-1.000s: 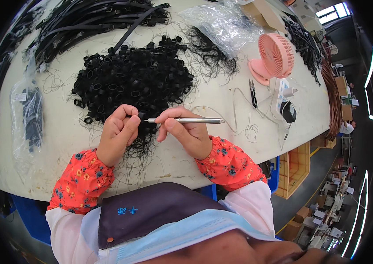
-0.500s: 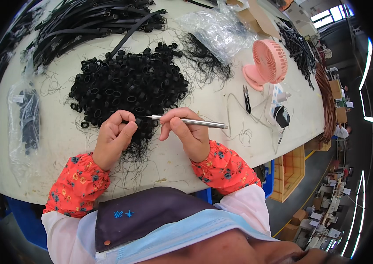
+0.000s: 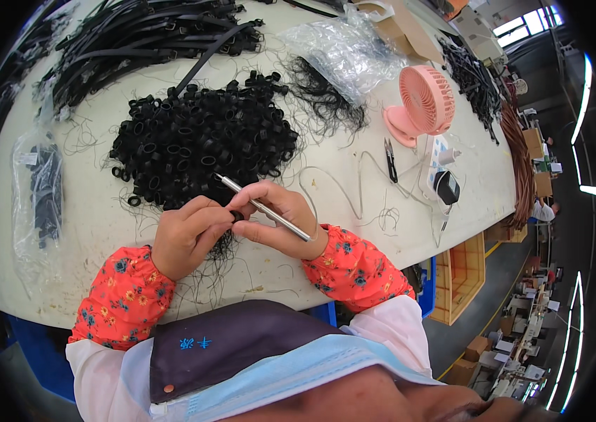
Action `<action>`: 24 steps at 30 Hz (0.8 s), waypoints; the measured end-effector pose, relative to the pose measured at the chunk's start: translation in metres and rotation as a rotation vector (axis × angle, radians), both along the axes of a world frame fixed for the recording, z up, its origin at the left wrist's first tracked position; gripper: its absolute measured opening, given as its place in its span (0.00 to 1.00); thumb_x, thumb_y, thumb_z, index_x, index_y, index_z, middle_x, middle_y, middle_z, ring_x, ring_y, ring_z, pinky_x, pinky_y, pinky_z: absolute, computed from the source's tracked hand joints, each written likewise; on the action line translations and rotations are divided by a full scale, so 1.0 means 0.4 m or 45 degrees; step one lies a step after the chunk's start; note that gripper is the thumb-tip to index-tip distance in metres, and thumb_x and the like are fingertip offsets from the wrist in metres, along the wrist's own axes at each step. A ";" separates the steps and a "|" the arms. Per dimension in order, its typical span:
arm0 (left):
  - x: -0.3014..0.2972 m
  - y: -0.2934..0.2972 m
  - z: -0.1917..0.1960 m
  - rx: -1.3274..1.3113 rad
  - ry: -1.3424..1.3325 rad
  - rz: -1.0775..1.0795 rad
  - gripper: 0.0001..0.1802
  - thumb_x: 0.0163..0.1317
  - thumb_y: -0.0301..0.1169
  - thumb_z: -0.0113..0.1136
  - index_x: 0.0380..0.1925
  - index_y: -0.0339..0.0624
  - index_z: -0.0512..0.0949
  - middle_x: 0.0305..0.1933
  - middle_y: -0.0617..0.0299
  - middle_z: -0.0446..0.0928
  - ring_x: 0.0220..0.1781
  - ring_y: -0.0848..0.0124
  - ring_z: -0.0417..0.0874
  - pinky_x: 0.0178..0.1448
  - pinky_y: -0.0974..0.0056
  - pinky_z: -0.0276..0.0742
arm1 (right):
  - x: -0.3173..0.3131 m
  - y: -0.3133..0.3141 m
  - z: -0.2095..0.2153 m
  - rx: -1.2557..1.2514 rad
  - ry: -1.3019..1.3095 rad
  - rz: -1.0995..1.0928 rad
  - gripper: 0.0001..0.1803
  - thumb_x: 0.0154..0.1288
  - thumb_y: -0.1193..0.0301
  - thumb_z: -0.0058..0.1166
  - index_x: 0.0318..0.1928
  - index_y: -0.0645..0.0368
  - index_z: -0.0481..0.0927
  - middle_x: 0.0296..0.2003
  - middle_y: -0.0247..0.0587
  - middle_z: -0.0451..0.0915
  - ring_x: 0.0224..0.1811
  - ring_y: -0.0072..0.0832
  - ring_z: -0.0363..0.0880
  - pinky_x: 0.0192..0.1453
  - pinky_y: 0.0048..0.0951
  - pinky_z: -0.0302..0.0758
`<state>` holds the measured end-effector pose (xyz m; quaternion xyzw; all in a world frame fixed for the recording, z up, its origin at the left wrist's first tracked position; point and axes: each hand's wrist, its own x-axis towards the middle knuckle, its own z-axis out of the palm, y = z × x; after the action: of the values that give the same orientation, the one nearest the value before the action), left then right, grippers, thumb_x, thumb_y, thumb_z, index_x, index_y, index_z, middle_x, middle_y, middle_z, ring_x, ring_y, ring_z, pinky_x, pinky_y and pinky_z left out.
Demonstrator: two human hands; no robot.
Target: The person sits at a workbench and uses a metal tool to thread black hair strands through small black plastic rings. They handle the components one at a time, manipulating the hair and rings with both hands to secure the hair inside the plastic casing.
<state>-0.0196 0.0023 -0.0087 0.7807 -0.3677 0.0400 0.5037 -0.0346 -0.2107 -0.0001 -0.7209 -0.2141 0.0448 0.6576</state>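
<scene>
Between my two hands is a small black strap loop (image 3: 236,216), partly covered by fingertips. My left hand (image 3: 187,235) is closed, thumb and fingers pinching the loop from the left. My right hand (image 3: 278,216) is closed too, its thumb and index fingertips at the loop's right side. A slim silver pen-like tool (image 3: 270,212) lies across the right hand's fingers, its narrow tip pointing up and left toward the pile. Just beyond the hands is a large heap of black loops (image 3: 185,144). Dark thread ends (image 3: 222,252) are scattered under the hands.
Black buckled straps (image 3: 136,42) cover the far left of the white table (image 3: 333,260). At left lies a clear bag of black pieces (image 3: 45,190). To the right are a pink fan (image 3: 425,102), thread snips (image 3: 391,160), a power strip (image 3: 433,165) and a crumpled plastic bag (image 3: 354,53).
My hands have come together at the loop. The right hand moved left and down, and the pen-like tool tilted from nearly level to a steep slant.
</scene>
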 end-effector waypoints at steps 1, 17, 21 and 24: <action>-0.004 -0.004 0.010 -0.044 0.099 0.049 0.11 0.59 0.22 0.61 0.42 0.40 0.77 0.38 0.58 0.80 0.26 0.72 0.81 0.29 0.73 0.72 | 0.002 -0.002 -0.004 -0.048 -0.150 -0.043 0.17 0.56 0.77 0.64 0.47 0.57 0.76 0.36 0.36 0.78 0.33 0.19 0.78 0.39 0.20 0.74; 0.006 0.002 0.037 -0.486 1.508 -0.199 0.10 0.66 0.31 0.59 0.43 0.37 0.77 0.21 0.75 0.70 0.18 0.89 0.61 0.21 0.77 0.54 | -0.001 0.021 0.000 -0.057 -0.445 -0.092 0.21 0.50 0.84 0.65 0.45 0.57 0.75 0.43 0.44 0.80 0.35 0.26 0.80 0.38 0.24 0.78; 0.008 0.003 0.017 -0.540 1.415 -0.194 0.08 0.65 0.32 0.60 0.38 0.38 0.77 0.20 0.76 0.68 0.18 0.89 0.60 0.20 0.77 0.52 | 0.003 0.021 -0.002 -0.019 -0.364 -0.064 0.19 0.53 0.85 0.62 0.46 0.59 0.75 0.44 0.45 0.81 0.36 0.24 0.80 0.42 0.24 0.77; 0.009 0.004 0.026 -0.494 1.314 -0.053 0.07 0.66 0.31 0.59 0.37 0.38 0.76 0.21 0.77 0.69 0.20 0.90 0.61 0.22 0.77 0.53 | -0.001 0.012 -0.002 -0.078 -0.294 -0.091 0.17 0.63 0.80 0.56 0.52 0.61 0.72 0.44 0.46 0.81 0.37 0.22 0.79 0.44 0.21 0.75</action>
<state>-0.0161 0.0039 0.0016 0.5845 -0.0743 -0.2909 0.7538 -0.0349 -0.2061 -0.0009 -0.7481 -0.2610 -0.0555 0.6076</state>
